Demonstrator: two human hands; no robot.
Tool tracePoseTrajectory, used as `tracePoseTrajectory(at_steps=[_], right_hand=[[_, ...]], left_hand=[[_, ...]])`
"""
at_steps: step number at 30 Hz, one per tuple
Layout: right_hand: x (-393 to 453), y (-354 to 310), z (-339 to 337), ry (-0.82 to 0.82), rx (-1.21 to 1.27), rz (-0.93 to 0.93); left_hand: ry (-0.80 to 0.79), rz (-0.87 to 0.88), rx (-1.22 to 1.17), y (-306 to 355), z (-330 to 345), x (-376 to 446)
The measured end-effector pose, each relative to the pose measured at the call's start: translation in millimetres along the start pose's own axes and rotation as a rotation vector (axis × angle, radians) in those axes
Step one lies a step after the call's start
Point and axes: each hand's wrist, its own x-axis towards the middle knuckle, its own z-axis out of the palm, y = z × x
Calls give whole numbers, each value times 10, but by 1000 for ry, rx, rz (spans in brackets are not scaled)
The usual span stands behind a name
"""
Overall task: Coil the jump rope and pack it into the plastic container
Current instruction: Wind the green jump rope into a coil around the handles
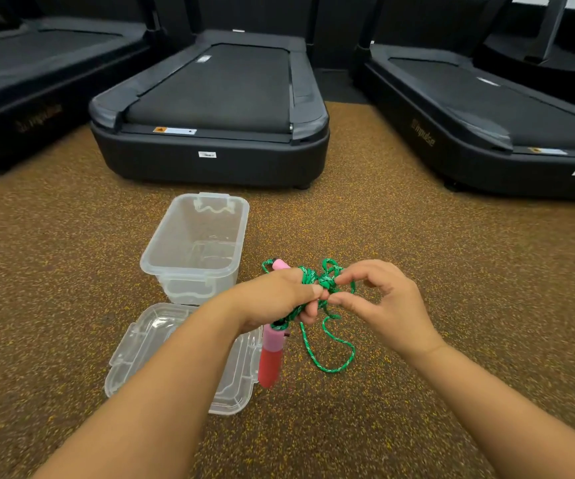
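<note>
My left hand (279, 295) grips a bundle of green jump rope (324, 281) coiled around its fingers. One pink and red handle (271, 354) hangs below that hand, and the tip of the other pink handle (281, 263) sticks out above it. My right hand (376, 299) pinches the rope at the knotted middle of the bundle with thumb and forefinger. A loose loop of rope (334, 350) dangles down to the floor. The clear plastic container (194, 247) stands open on the floor, left of my hands and a little farther away.
The container's clear lid (148, 347) lies on the floor under my left forearm. The floor is brown speckled rubber (452, 271). Three black treadmills, the middle one (210, 108) straight ahead, line the far side.
</note>
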Motion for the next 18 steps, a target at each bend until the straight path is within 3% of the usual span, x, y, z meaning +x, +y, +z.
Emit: tracePoseTrajectory(at_steps=[6,12,15,18], right_hand=[[52,48,-22,-141,135,85],[64,11,-87,-229,49,19],[85,4,-134,-103,39,91],[179,119,-280,233,351,487]], left_hand=[[-82,-4,78,9,-25,-25],[-94,-28,95,25,-26,-40],[-73,-64,101,-20,-40,-32],[-20,-106,173,-108,-98,-47]])
